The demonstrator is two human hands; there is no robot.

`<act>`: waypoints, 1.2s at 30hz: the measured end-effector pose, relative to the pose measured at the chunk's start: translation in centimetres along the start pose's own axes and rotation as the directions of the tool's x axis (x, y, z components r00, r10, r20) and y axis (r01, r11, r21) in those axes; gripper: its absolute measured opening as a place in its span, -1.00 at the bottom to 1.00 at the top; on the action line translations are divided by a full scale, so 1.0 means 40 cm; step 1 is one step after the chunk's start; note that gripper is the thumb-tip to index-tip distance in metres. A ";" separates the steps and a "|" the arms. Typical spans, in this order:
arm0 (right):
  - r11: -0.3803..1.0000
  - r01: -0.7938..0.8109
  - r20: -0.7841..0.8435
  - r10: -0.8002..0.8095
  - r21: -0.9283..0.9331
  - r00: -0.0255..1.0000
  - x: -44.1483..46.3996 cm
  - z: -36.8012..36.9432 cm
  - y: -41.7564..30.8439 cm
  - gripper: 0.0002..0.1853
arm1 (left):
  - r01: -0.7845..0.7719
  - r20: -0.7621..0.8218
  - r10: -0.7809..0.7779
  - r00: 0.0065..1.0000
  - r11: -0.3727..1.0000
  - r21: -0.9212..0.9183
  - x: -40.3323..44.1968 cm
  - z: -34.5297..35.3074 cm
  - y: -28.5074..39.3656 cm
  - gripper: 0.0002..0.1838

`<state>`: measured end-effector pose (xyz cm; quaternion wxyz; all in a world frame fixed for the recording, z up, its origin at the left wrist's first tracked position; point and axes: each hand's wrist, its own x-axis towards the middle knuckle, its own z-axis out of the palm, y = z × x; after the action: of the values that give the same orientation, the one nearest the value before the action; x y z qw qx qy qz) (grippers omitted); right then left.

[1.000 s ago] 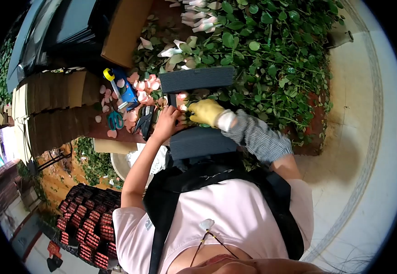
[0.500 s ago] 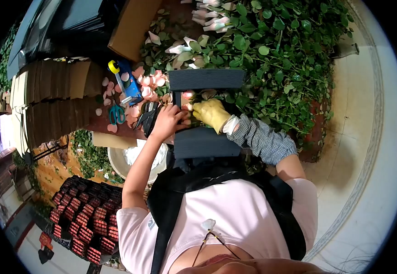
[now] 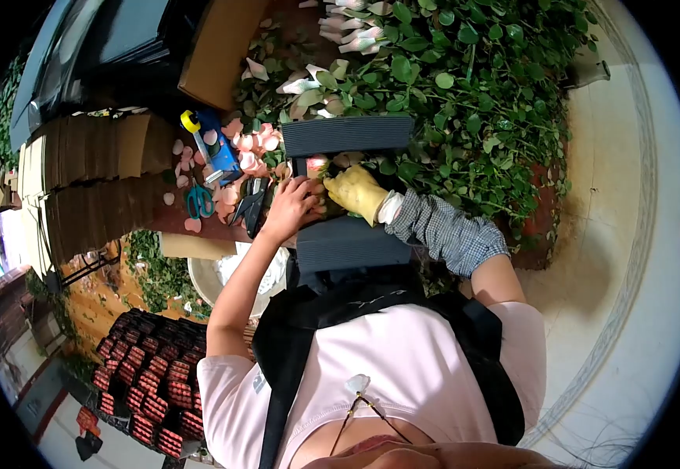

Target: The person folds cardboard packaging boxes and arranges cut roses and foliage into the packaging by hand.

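Observation:
Two dark ribbed boards, the upper one (image 3: 348, 136) and the lower one (image 3: 353, 244), lie across the table with pink roses (image 3: 316, 165) between them. My bare left hand (image 3: 297, 205) rests over the roses from the left, its fingers bent and slightly apart. My right hand (image 3: 356, 193), in a yellow glove, is closed at the right of the blooms; what its curled fingers hold is hidden. Both hands are close together. Just left of my left hand lies a black tool (image 3: 252, 207), partly hidden.
Leafy stems (image 3: 473, 102) cover the right side, with wrapped pale blooms (image 3: 361, 39) at the top. Loose petals (image 3: 252, 162), a blue box (image 3: 219, 144), a yellow-ended cutter (image 3: 199, 139), teal scissors (image 3: 199, 202), cardboard stacks (image 3: 98, 152) and a white tub (image 3: 203, 273) stand leftward.
The view shifted right, then slightly back left. My left hand's fingers have moved a little over the roses; my gloved right hand stays beside them.

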<state>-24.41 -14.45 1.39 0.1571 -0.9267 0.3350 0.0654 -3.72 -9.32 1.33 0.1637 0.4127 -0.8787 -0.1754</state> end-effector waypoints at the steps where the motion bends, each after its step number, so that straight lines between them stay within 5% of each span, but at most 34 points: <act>1: 0.996 -0.085 0.067 0.086 -0.026 0.994 0.002 -0.007 -0.011 -0.81 | 0.026 0.035 -0.025 0.999 1.000 -0.014 0.001 -0.001 -0.001 -0.63; 4: 0.945 -0.318 0.134 0.326 -0.079 0.936 -0.005 -0.084 -0.035 -0.75 | 0.063 0.080 -0.060 0.995 0.997 -0.040 0.003 -0.006 -0.001 -0.62; 6: 0.945 -0.294 -0.080 0.285 -0.146 0.955 -0.027 -0.053 -0.013 -0.77 | 0.072 0.093 -0.068 0.993 0.996 -0.049 -0.001 -0.002 0.003 -0.60; 10: 0.956 -0.232 0.001 0.236 -0.178 0.972 -0.001 0.009 0.018 -0.70 | 0.137 0.107 -0.128 0.986 0.987 -0.081 -0.007 0.008 0.000 -0.58; 12: 0.983 -0.156 -0.055 0.161 0.093 0.985 -0.002 0.010 0.051 -0.71 | 0.158 0.116 -0.145 0.983 0.980 -0.120 -0.002 0.014 -0.013 -0.59; 15: 0.930 -0.069 -0.073 0.102 0.360 0.992 -0.013 0.020 0.066 -0.65 | 0.207 -0.022 -0.296 0.955 0.717 -0.665 -0.004 0.054 -0.042 -0.69; 16: 0.931 -0.071 -0.077 0.105 0.358 0.991 -0.015 0.026 0.065 -0.65 | 0.359 0.079 -0.441 0.894 0.600 -0.715 -0.002 0.030 -0.026 -0.73; 18: 0.938 -0.176 -0.099 0.214 0.299 0.972 -0.019 0.037 0.048 -0.69 | 0.499 0.035 -0.668 0.743 0.519 -0.694 -0.008 0.048 -0.041 -0.76; 19: 0.939 -0.200 -0.142 0.246 0.278 0.959 -0.020 0.040 0.039 -0.68 | 0.440 -0.201 -0.635 0.746 0.696 -0.568 0.001 0.057 -0.049 -0.73; 20: 0.941 -0.194 -0.142 0.240 0.278 0.960 -0.017 0.042 0.039 -0.68 | 0.466 -0.261 -0.627 0.734 0.745 -0.477 0.003 0.068 -0.049 -0.62; 23: 0.956 -0.160 -0.073 0.183 0.246 0.980 -0.016 0.063 0.053 -0.68 | 0.580 -0.177 -0.699 0.692 0.686 -0.439 0.041 0.137 -0.049 -0.43; 26: 0.939 -0.207 -0.073 0.236 0.275 0.969 -0.027 0.021 0.042 -0.66 | 0.673 -0.180 -0.753 0.633 0.650 -0.352 0.060 0.206 -0.041 -0.48; 34: 0.926 0.000 -0.333 0.136 0.376 0.933 -0.028 -0.080 0.023 -0.66 | 0.576 -0.215 -0.687 0.694 0.709 -0.406 0.039 0.195 -0.034 -0.50; 36: 0.929 -0.119 -0.154 0.182 0.350 0.971 -0.016 -0.056 0.034 -0.63 | 0.589 -0.199 -0.734 0.649 0.650 -0.480 0.044 0.198 -0.040 -0.50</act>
<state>-25.74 -15.79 3.32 0.2768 -0.8595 0.4244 -0.0668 -7.16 -10.26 -6.14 0.3267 0.6964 -0.5617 -0.3046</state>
